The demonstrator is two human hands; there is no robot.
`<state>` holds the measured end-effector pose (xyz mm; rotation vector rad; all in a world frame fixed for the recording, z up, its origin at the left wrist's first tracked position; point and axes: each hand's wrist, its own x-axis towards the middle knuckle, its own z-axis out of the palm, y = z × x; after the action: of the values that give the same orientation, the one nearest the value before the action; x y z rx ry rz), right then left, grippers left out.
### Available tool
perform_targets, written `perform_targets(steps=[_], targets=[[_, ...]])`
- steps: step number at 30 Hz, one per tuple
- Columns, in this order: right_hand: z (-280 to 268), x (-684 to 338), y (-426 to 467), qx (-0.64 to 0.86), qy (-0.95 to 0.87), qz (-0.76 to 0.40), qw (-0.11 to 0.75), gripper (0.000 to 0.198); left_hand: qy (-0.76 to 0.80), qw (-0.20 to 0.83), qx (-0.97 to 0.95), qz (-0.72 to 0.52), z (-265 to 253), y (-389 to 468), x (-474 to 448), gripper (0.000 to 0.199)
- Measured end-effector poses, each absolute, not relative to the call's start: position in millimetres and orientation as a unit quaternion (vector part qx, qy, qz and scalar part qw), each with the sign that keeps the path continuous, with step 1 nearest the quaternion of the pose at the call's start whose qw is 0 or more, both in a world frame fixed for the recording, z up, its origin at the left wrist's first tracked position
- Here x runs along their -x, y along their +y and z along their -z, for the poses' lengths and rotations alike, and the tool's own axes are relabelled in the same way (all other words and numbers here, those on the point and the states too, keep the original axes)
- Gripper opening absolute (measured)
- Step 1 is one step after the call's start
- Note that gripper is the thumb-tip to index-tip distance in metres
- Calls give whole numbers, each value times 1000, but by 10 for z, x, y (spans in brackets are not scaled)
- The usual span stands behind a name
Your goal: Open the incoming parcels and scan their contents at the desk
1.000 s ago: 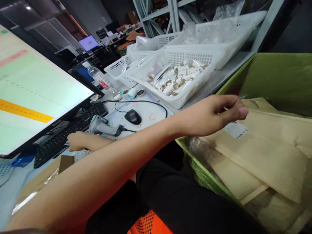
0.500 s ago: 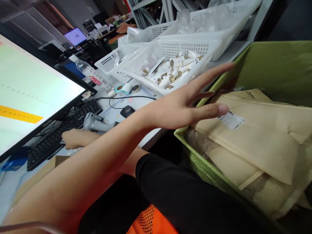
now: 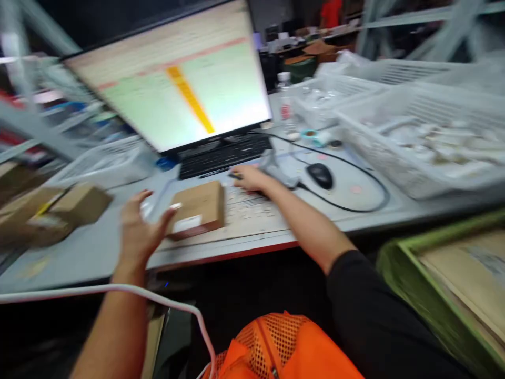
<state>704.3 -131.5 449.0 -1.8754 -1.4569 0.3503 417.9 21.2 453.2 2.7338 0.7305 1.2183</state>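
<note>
- I see the left hand (image 3: 142,227) open at the near left side of the cardboard box (image 3: 199,204), thumb and fingers spread wide, with nothing I can make out between them.
- The thumb overlaps the box's left corner in my view; blur keeps me from telling whether they touch, or what the white patch at the thumb tip is.
- The right hand (image 3: 251,178) is closed, its fingers curled around a small dark object (image 3: 236,175) with a hint of yellow; I can't tell what it is.
- The box sits flat on the bench (image 3: 94,245), near its front edge, between the two hands and in front of the keyboard (image 3: 226,155). A white label (image 3: 188,223) shows on its near face.
- I judge the box stiff-walled and fairly light, though its contents are hidden and could make it heavier. Plain board should give decent friction; a label or tape would be slicker.
- I'd take hold of it by two opposite side walls, low and near the corners where board resists best, and keep pressure off the middle of the top, which may dent.
- The small object looks light and hard; a pinch along its length should suit it.
- I'd mind the grey scanner (image 3: 272,164) just beside the right hand, and the white cord (image 3: 169,301) that passes in front of the left forearm in my view.
</note>
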Motion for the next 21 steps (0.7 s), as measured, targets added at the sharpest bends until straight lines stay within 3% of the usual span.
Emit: perform_targets(steps=[2, 3, 6, 8, 11, 15, 21], targets=[[-4394, -6971, -1154, 734, -582, -135, 323, 39, 317, 121, -884, -322, -4242, 487, -3838, 100], [-4367, -6966, -1083, 731, -595, -132, 307, 40, 349, 165, -872, -301, -4122, 581, -3734, 104], [-4461, -6900, -903, 722, -633, -93, 264, 36, 347, 276, -857, -265, -3904, 704, -3605, 85], [-4646, -6719, -778, 724, -654, -58, 212, 35, 315, 318, -860, -243, -3855, 697, -3581, 83], [-4935, -6267, -471, 726, -683, -16, 77, 39, 305, 305, -872, -232, -3826, 672, -3537, 90], [-5113, -5672, 38, 683, -721, 21, -110, 36, 312, 284, -873, -244, -3785, 666, -3483, 79], [-5074, -5317, 328, 659, -721, 56, -208, 28, 260, 274, -880, -287, -3793, 620, -3445, 54]])
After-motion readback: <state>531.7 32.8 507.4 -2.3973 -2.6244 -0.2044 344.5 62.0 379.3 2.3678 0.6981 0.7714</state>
